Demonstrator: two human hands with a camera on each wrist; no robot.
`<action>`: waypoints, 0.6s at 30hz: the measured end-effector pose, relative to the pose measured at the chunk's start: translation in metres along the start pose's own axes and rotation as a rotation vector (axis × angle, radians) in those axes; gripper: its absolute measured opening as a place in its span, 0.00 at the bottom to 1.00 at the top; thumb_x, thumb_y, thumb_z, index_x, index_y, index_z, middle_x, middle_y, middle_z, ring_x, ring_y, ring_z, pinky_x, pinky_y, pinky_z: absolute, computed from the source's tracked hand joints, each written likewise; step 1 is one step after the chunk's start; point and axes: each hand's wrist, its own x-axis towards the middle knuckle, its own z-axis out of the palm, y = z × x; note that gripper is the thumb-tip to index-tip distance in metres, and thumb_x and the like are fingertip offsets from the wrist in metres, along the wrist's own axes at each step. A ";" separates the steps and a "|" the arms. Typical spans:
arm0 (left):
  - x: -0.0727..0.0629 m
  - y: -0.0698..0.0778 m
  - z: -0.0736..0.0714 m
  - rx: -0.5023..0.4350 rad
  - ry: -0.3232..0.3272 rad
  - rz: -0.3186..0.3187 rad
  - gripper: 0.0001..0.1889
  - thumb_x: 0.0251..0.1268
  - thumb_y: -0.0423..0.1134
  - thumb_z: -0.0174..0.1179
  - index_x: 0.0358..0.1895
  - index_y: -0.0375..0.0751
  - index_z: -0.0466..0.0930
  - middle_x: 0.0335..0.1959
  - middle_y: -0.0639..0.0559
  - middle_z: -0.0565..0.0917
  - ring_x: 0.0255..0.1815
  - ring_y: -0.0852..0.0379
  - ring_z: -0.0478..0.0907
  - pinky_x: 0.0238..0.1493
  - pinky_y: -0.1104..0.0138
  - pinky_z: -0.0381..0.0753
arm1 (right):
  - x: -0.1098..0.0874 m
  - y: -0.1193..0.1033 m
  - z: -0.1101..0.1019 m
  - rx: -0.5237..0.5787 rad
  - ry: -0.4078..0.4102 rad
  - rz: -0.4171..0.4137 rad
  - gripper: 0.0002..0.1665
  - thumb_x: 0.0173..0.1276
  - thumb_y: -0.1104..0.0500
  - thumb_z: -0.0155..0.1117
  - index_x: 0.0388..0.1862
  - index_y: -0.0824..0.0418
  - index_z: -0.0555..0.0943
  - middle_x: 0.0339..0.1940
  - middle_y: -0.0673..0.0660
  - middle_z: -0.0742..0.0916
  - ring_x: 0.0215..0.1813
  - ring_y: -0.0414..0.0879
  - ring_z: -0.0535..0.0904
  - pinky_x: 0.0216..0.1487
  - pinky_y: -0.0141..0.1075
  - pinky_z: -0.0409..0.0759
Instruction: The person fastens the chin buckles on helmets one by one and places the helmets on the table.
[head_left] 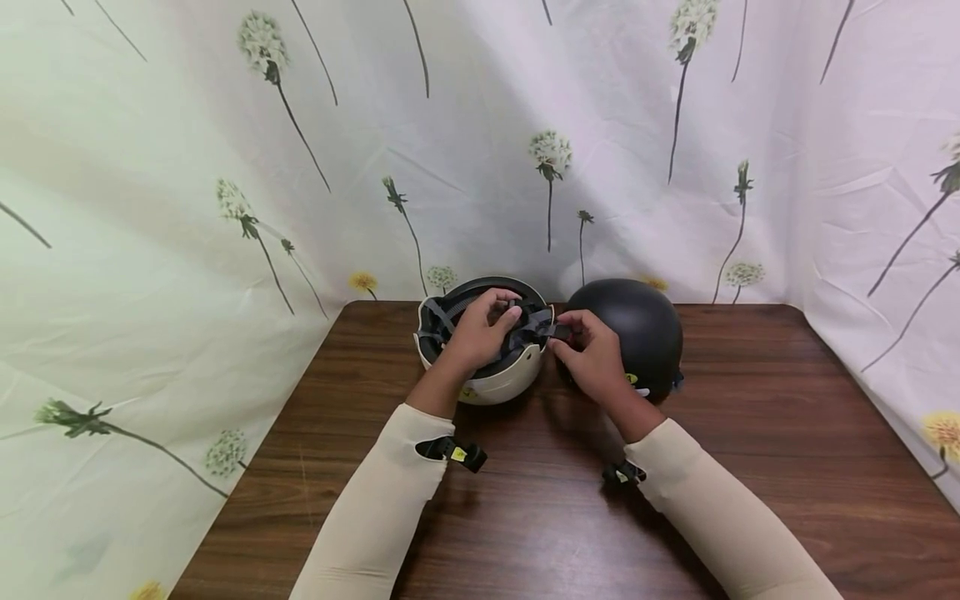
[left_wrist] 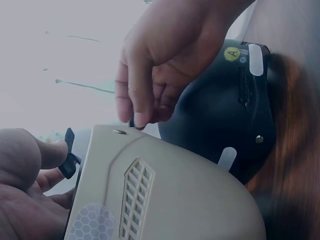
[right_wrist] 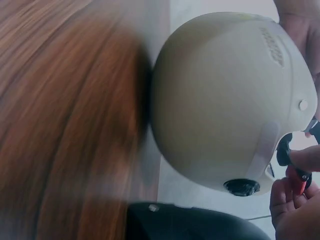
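A cream helmet [head_left: 501,385] rests upside down on the table, its padded inside and dark straps facing up. Over its opening, my left hand [head_left: 480,332] pinches a black strap end with a clip [left_wrist: 70,155] between thumb and fingers. At the helmet's right rim my right hand [head_left: 597,357] pinches a black-and-red buckle [right_wrist: 301,183] on the other strap. The two strap ends are apart. Right of the cream helmet, and partly behind my right hand, a black helmet [head_left: 633,329] sits dome up.
The brown wooden table [head_left: 525,517] ends at the back against a white cloth [head_left: 480,150] printed with dandelions. A black round dial [right_wrist: 242,187] shows on the cream helmet's shell. Wrist straps with small black devices [head_left: 468,456] sit over both sleeves.
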 end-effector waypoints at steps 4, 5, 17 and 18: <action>-0.001 0.002 0.003 -0.019 0.008 0.001 0.17 0.89 0.40 0.55 0.71 0.39 0.76 0.71 0.35 0.79 0.73 0.36 0.78 0.76 0.43 0.75 | 0.004 -0.003 0.002 0.091 0.017 0.021 0.18 0.70 0.70 0.77 0.57 0.69 0.85 0.51 0.68 0.90 0.45 0.48 0.85 0.45 0.23 0.80; -0.001 0.002 0.004 -0.025 0.012 0.001 0.17 0.88 0.40 0.55 0.71 0.39 0.76 0.71 0.35 0.79 0.73 0.36 0.78 0.76 0.43 0.75 | 0.005 -0.005 0.002 0.107 0.022 0.021 0.18 0.69 0.71 0.78 0.56 0.69 0.86 0.52 0.69 0.90 0.46 0.48 0.86 0.46 0.22 0.80; -0.003 0.006 0.013 -0.050 0.071 -0.043 0.17 0.87 0.41 0.57 0.70 0.42 0.77 0.66 0.37 0.82 0.67 0.38 0.81 0.72 0.45 0.77 | 0.014 -0.016 0.007 0.231 0.050 0.085 0.21 0.68 0.72 0.78 0.58 0.72 0.84 0.50 0.73 0.89 0.41 0.37 0.84 0.44 0.24 0.84; -0.003 0.006 0.014 -0.054 0.077 -0.044 0.17 0.87 0.41 0.57 0.70 0.42 0.77 0.66 0.37 0.82 0.67 0.38 0.81 0.72 0.45 0.77 | 0.014 -0.016 0.007 0.248 0.051 0.100 0.20 0.67 0.73 0.78 0.57 0.72 0.84 0.50 0.72 0.89 0.41 0.36 0.85 0.44 0.24 0.85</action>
